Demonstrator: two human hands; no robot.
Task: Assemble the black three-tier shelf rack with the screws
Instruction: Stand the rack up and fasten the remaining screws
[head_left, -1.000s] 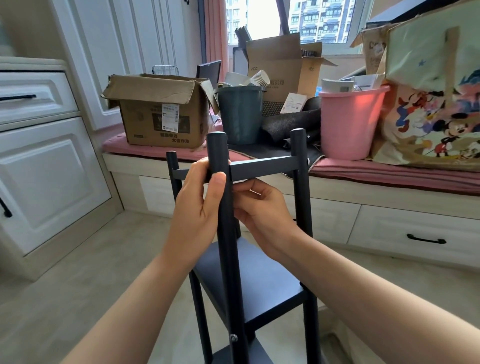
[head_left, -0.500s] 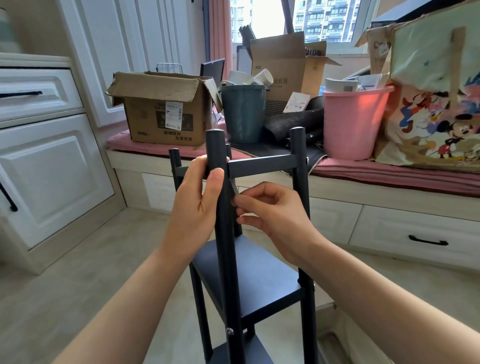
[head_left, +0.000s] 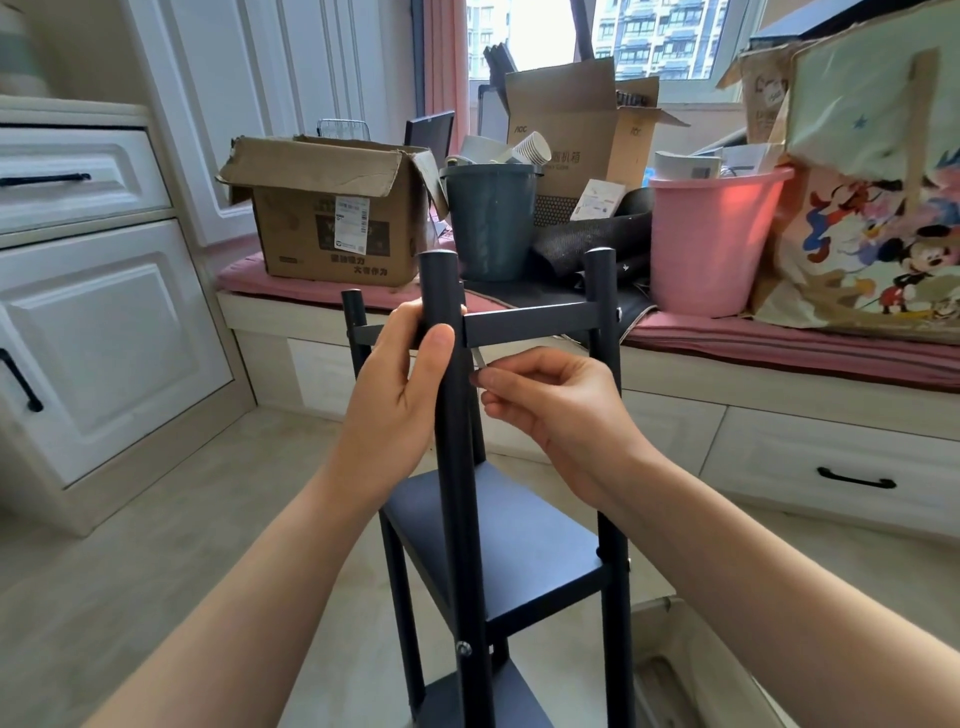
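The rack (head_left: 498, 519) stands upright on the floor (head_left: 156, 545) in front of the person, just before the window seat (head_left: 779, 343), with its near post (head_left: 452, 415) rising centre frame and a crossbar (head_left: 530, 325) running right from it to the far post (head_left: 605, 364). Two dark shelf panels are fitted lower down; the top level shows only bars. The left hand (head_left: 400, 384) is wrapped around the near post at the crossbar joint, thumb pressed on the front. The right hand (head_left: 545, 395) has its fingers drawn together, pinching a small silvery key (head_left: 478, 358) whose tip points up toward the underside of the joint. Whether the tip is seated in a screw cannot be told. One screw head (head_left: 462, 648) shows low on the near post. Judgement: the frame looks like thin painted metal, stiff and fairly light, tall and narrow, so liable to tip or twist under turning force. The smooth paint may slip in the palm. Best hold is on the post right beside the joint being tightened, as the left hand has it.
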